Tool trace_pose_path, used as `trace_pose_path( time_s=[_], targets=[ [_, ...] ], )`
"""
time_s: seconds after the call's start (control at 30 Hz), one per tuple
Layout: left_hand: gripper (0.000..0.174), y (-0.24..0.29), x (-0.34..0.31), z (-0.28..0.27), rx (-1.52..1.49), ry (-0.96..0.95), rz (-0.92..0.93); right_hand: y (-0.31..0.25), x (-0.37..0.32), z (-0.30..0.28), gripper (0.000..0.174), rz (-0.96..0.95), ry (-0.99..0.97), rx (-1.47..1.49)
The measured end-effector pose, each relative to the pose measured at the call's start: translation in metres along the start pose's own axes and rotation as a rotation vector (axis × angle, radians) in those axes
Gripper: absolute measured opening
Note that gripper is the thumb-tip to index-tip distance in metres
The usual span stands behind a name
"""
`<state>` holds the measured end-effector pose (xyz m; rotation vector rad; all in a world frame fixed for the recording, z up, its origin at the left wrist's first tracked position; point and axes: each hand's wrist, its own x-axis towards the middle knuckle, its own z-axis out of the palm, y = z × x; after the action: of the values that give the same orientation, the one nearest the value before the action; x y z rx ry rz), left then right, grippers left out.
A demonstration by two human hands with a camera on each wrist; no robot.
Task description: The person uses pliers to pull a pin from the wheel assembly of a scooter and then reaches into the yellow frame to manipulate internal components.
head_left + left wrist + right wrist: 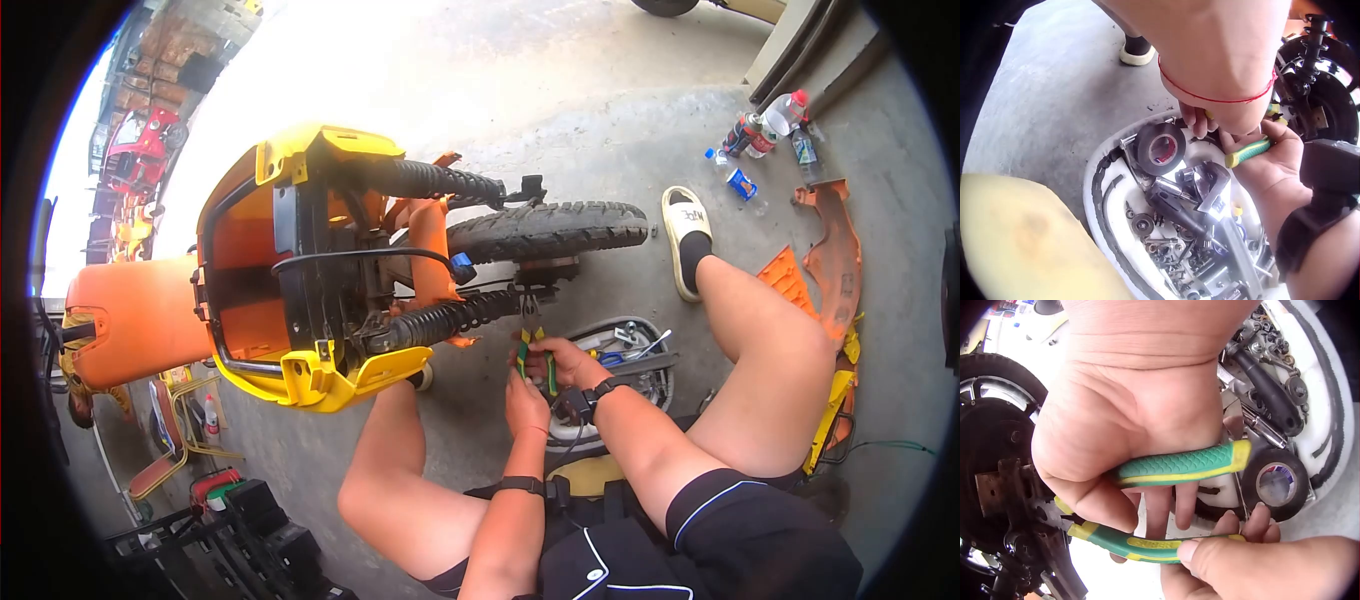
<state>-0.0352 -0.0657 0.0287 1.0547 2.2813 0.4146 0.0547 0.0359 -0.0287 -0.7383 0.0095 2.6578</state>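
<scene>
One handle of the green-and-yellow pliers is gripped by the left hand, the other by the right hand. Their tips are hard to make out against dark metal beside the wheel. Near the hands, the white tray is partly hidden by the right arm; its small parts are blurred.

Long green-&-yellow plastic plier handles look rubbery & matt w/ scale-textured grip. Curved yellow plastic body panel: smooth, glossy. Round black rubber tyre: matt, rough tread. Long silver metal adj. wrench: smooth, shiny. Grey concrete floor: mostly matt. Black cloth shorts: matt.
</scene>
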Motion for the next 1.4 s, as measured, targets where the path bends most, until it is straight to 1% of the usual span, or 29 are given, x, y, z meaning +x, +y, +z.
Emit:
trace_pose_path(
  time_s=[0.03, 0.07, 0.1, 0.13, 0.17, 0.2, 0.23, 0.27, 0.3, 0.33, 0.37, 0.4, 0.43, 0.47, 0.53, 0.67, 0.73, 0.8, 0.83, 0.87, 0.93, 1.0, 1.07, 1.13, 1.17, 1.23, 1.3, 1.37, 1.4],
  targets=[
    [0.046, 0.000, -0.001, -0.001, 0.024, -0.003, -0.037, -0.001, -0.002, 0.003, 0.051, 0.003, 0.003, 0.009],
    [0.046, -0.001, -0.001, -0.001, 0.028, -0.007, -0.046, -0.002, -0.003, 0.006, 0.045, 0.018, 0.017, -0.010],
    [0.049, 0.000, 0.000, -0.001, 0.016, -0.020, -0.045, -0.005, -0.001, 0.005, 0.041, 0.035, 0.029, -0.036],
    [0.052, 0.000, 0.002, -0.001, 0.004, -0.032, -0.045, -0.004, 0.008, -0.001, 0.041, 0.047, 0.029, -0.036],
    [0.052, 0.002, 0.002, 0.000, 0.006, -0.031, -0.055, -0.002, 0.019, -0.007, 0.033, 0.041, -0.030, -0.043],
    [0.058, 0.005, 0.002, 0.003, 0.037, 0.010, -0.010, -0.002, 0.024, -0.007, 0.027, 0.033, -0.088, -0.046],
    [0.064, 0.008, 0.002, 0.006, 0.070, 0.049, 0.040, -0.003, 0.026, -0.008, 0.027, 0.034, -0.089, -0.040],
    [0.064, 0.010, -0.001, 0.008, 0.076, 0.045, 0.039, -0.004, 0.028, -0.009, 0.022, 0.039, -0.014, -0.067],
    [0.067, 0.013, -0.005, 0.011, 0.155, 0.064, 0.050, -0.003, 0.029, -0.010, 0.019, 0.046, 0.062, -0.095],
    [0.070, 0.015, -0.006, 0.014, 0.232, 0.083, 0.063, -0.002, 0.031, -0.011, 0.019, 0.046, 0.063, -0.089],
    [0.070, 0.016, -0.007, 0.016, 0.234, 0.079, 0.062, -0.001, 0.032, -0.011, 0.018, 0.031, 0.064, -0.092],
    [0.068, 0.016, -0.008, 0.020, 0.212, 0.117, -0.002, -0.001, 0.031, -0.008, 0.016, 0.018, 0.068, -0.097],
    [0.066, 0.017, -0.009, 0.024, 0.186, 0.156, -0.065, -0.002, 0.028, -0.005, 0.016, 0.021, 0.073, -0.096],
    [0.066, 0.018, -0.006, 0.027, 0.180, 0.154, -0.063, -0.005, 0.026, -0.001, 0.015, 0.009, 0.095, -0.120],
    [0.060, 0.016, -0.006, 0.030, 0.164, 0.157, -0.106, -0.007, 0.022, -0.001, 0.014, -0.002, 0.125, -0.137],
    [0.056, 0.031, -0.004, 0.026, 0.128, 0.139, -0.130, -0.010, 0.023, -0.003, 0.015, 0.036, 0.126, -0.157],
    [0.052, 0.038, -0.004, 0.024, 0.127, 0.078, -0.193, -0.011, 0.025, -0.012, 0.014, 0.043, 0.128, -0.168],
    [0.051, 0.044, -0.002, 0.020, 0.118, 0.037, -0.239, -0.012, 0.026, -0.017, 0.016, 0.090, 0.006, -0.137],
    [0.050, 0.045, -0.002, 0.019, 0.109, 0.004, -0.284, -0.012, 0.025, -0.017, 0.016, 0.094, 0.010, -0.134],
    [0.050, 0.041, -0.003, 0.021, 0.112, 0.000, -0.287, -0.012, 0.024, -0.017, 0.018, 0.103, -0.020, -0.140],
    [0.046, 0.037, -0.001, 0.027, 0.105, 0.177, -0.146, -0.018, 0.020, -0.010, 0.020, 0.105, -0.050, -0.151],
    [0.049, 0.034, -0.001, 0.027, 0.102, 0.172, -0.151, -0.016, 0.017, -0.003, 0.026, 0.131, -0.109, 0.002],
    [0.052, 0.032, 0.000, 0.023, 0.102, 0.174, -0.158, -0.016, 0.015, 0.003, 0.025, 0.128, -0.141, 0.044],
    [0.063, 0.025, 0.004, 0.026, 0.129, 0.125, -0.207, -0.014, 0.019, -0.003, 0.025, 0.119, -0.171, 0.082],
    [0.063, 0.020, 0.006, 0.026, 0.130, 0.127, -0.208, -0.010, 0.025, -0.009, 0.024, 0.116, -0.137, 0.038],
    [0.075, 0.015, 0.009, 0.022, 0.123, 0.083, -0.195, -0.003, 0.031, -0.008, 0.024, 0.117, -0.104, -0.009],
    [0.072, 0.019, 0.011, 0.016, 0.072, 0.057, -0.214, 0.002, 0.034, -0.003, 0.025, 0.030, 0.158, -0.166],
    [0.069, 0.018, 0.013, 0.011, 0.021, 0.039, -0.232, 0.002, 0.030, 0.007, 0.025, -0.006, 0.204, -0.190],
    [0.078, 0.011, 0.015, 0.012, 0.028, 0.006, -0.223, 0.003, 0.027, 0.014, 0.026, -0.041, 0.245, -0.203]
  ],
)
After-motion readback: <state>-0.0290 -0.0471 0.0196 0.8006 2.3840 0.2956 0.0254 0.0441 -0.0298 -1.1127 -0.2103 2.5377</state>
